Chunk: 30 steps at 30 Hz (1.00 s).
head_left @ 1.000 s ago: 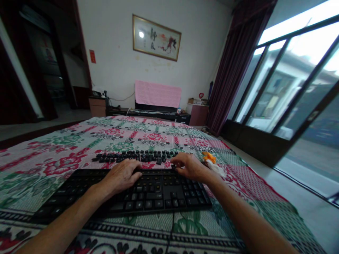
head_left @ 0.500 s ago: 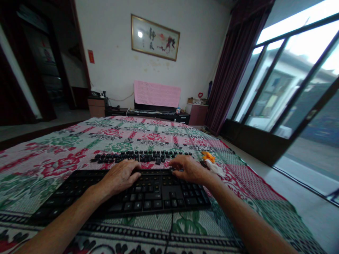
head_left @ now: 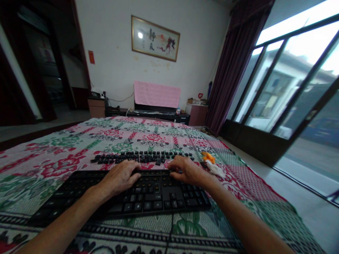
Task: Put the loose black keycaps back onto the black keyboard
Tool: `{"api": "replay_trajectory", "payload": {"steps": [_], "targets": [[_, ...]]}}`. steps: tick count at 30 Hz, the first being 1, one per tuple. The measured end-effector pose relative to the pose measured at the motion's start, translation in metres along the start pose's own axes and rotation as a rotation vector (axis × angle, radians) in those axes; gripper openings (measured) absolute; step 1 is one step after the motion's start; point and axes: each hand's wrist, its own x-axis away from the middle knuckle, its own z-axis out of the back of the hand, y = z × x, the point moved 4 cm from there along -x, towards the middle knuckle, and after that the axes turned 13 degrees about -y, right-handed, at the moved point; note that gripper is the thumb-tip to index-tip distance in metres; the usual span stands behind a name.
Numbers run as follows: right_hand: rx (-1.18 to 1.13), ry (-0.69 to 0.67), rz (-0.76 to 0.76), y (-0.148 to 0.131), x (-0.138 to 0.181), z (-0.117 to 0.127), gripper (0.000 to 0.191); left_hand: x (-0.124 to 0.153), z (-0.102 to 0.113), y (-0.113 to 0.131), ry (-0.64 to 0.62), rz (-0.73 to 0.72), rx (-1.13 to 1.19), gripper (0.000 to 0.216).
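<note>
You're likely mid-handling the loose keycaps [head_left: 158,161] behind the keyboard [head_left: 148,205]: left hand [head_left: 122,178] half-curled over it, right hand [head_left: 187,170] half-closed at its back edge, holds unclear; next needs a precise pinch.

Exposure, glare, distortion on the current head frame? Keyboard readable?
Head view: window blown out at top, doorway at left near black; head view: white glare spot on the framed picture; head view: apparent wide-angle stretch toward the edges; head view: keyboard dim, most legends unreadable.
</note>
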Motion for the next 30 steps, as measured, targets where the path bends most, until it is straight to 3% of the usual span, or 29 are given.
{"api": "replay_trajectory", "payload": {"steps": [13,30], "targets": [[0.047,0.002,-0.016,0.0044,-0.0025,-0.0045,0.004,-0.0004,-0.0013,-0.0017,-0.003,0.0,0.013,0.022],[-0.074,0.051,-0.051,0.0081,-0.0002,-0.0029,0.015,-0.0001,-0.0008,-0.0002,-0.026,0.003,0.036,0.02]]}}
